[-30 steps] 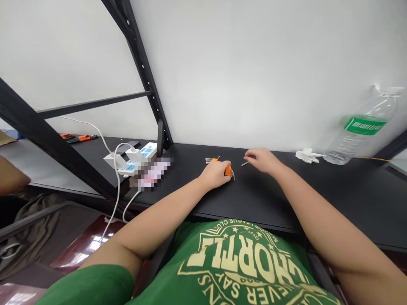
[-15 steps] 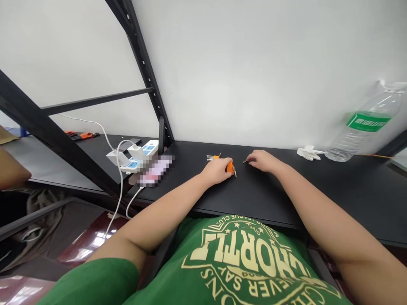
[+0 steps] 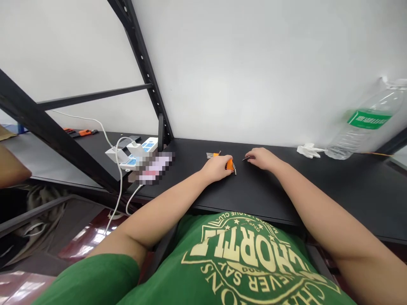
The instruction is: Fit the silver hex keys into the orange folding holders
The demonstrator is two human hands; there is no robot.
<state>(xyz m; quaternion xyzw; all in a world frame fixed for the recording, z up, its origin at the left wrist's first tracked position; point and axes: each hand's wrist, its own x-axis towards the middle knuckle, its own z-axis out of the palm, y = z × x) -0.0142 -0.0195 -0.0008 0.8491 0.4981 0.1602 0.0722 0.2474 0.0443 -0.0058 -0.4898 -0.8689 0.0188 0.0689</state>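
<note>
On the black tabletop, my left hand (image 3: 216,169) is closed around an orange hex key holder (image 3: 229,164). Several silver hex keys (image 3: 210,156) stick out from its left end, and more metal ends show at its right end. Part of the holder is hidden behind my fingers. Just to the right, my right hand (image 3: 262,159) pinches a thin dark hex key (image 3: 246,159) whose tip points left at the holder, a small gap away. The rest of that key is covered by my fingertips.
A white power strip (image 3: 149,145) with plugged-in chargers and a blurred-out phone (image 3: 157,166) lie left, beside a black metal upright (image 3: 146,67). Crumpled white tissue (image 3: 309,150) and a large clear bottle (image 3: 345,142) are at the right. Orange-handled tools (image 3: 84,132) lie far left.
Both hands keep their grips and barely move. Slightly more of the dark hex key shows beyond my right fingertips. The camera view has shifted a little.
</note>
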